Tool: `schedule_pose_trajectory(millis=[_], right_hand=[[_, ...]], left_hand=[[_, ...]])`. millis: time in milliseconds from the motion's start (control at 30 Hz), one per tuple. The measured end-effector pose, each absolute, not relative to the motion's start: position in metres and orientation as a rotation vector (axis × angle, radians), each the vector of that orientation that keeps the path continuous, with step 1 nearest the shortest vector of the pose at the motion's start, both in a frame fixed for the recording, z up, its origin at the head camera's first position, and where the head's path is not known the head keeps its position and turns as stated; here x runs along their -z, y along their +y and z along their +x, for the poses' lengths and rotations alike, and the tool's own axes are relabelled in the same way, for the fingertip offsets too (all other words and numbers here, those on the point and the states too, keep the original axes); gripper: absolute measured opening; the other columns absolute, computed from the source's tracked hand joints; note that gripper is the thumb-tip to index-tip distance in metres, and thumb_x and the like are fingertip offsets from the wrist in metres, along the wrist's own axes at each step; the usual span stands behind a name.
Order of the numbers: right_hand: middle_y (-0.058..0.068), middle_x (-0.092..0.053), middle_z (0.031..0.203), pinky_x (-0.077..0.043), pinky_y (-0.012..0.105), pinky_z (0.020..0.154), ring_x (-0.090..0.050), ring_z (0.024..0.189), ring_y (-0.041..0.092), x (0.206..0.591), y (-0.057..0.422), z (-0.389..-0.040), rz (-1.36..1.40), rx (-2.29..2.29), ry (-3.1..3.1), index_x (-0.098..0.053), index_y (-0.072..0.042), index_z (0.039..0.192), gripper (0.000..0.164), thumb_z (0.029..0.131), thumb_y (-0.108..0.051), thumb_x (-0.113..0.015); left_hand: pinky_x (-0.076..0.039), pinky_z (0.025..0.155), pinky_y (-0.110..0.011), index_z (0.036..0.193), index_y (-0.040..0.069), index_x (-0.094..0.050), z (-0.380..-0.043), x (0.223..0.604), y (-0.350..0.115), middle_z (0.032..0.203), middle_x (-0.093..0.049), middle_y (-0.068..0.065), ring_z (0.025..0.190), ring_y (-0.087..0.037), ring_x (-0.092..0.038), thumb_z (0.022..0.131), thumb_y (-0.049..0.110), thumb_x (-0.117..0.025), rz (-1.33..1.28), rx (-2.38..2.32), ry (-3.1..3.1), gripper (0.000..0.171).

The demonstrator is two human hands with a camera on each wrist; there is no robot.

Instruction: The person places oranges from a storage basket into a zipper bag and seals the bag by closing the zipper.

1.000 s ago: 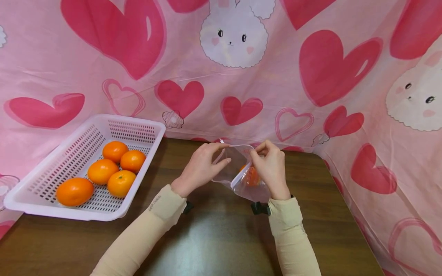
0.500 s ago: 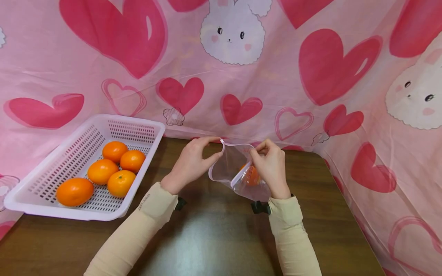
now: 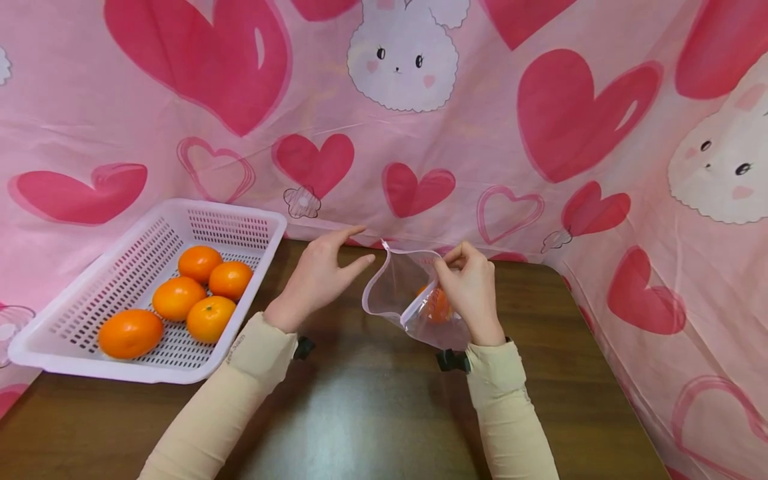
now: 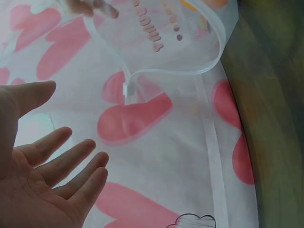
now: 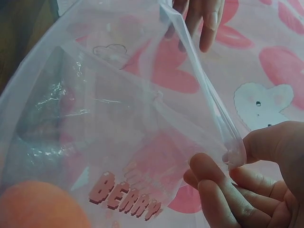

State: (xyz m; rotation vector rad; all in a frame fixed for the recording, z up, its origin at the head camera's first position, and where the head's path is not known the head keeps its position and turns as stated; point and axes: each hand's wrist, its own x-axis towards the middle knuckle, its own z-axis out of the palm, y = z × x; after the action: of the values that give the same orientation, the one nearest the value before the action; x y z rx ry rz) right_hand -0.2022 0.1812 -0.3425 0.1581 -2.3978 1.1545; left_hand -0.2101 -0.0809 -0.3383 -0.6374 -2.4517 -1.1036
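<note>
My right hand point(image 3: 471, 287) pinches the rim of a clear zipper bag point(image 3: 396, 283) between thumb and fingers. The bag's mouth gapes toward the left, with a white slider point(image 4: 127, 89) on its zip strip. Inside the bag lies an orange fruit point(image 3: 437, 308), its round side point(image 5: 40, 209) also showing in the right wrist view near printed pink letters point(image 5: 126, 197). Just left of the mouth, my left hand point(image 3: 318, 273) holds nothing; its thumb and fingers are spread apart. In the left wrist view the left fingers point(image 4: 71, 152) are extended, apart from the bag.
A white slotted basket point(image 3: 240, 220) stands at the left of the brown wooden table point(image 3: 360, 407), with several orange fruits point(image 3: 180, 299) in it. A pink curtain point(image 3: 480, 140) with hearts and rabbits hangs behind and at the right, along the table edge.
My left hand has let go of the bag's rim and drawn back to the left, fingers spreading. The bag's mouth has widened leftward. My right hand keeps its pinch in the same place.
</note>
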Motion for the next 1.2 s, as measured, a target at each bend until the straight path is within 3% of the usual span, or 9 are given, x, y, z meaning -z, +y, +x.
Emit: schedule_pose_trajectory(millis=[467,667,1200], right_hand=[[0.01,-0.073,0.083,-0.059,0.034,0.06,-0.065,0.064,0.022,0.343,0.18,-0.202,0.156,-1.185,-2.412,-0.064,-0.004,0.087,0.013,0.091,-0.014,-0.072],[0.01,-0.073,0.083,-0.059,0.034,0.061,-0.067,0.066,0.022,0.344,0.18,-0.202,0.153,-1.198,-2.415,-0.064,-0.004,0.087,0.014,0.091,-0.014,-0.072],[0.009,-0.073,0.08,-0.057,0.031,0.059,-0.065,0.064,0.02,0.344,0.179,-0.202,0.149,-1.173,-2.41,-0.065,-0.005,0.085,0.014,0.09,-0.015,-0.073]], left_hand=[[-0.04,0.109,-0.046,0.144,0.014,-0.058,-0.211,0.324,-0.095,0.14,-0.061,-0.008,0.128,-0.03,-0.055,0.094,0.036,-0.073,-0.554,1.079,-2.496,0.057],[-0.039,0.111,-0.044,0.146,0.013,-0.057,-0.212,0.32,-0.101,0.141,-0.059,-0.008,0.13,-0.028,-0.054,0.094,0.037,-0.073,-0.533,1.066,-2.503,0.059],[-0.039,0.109,-0.052,0.144,0.01,-0.058,-0.22,0.305,-0.125,0.14,-0.06,-0.015,0.128,-0.036,-0.054,0.093,0.029,-0.075,-0.503,1.046,-2.468,0.057]])
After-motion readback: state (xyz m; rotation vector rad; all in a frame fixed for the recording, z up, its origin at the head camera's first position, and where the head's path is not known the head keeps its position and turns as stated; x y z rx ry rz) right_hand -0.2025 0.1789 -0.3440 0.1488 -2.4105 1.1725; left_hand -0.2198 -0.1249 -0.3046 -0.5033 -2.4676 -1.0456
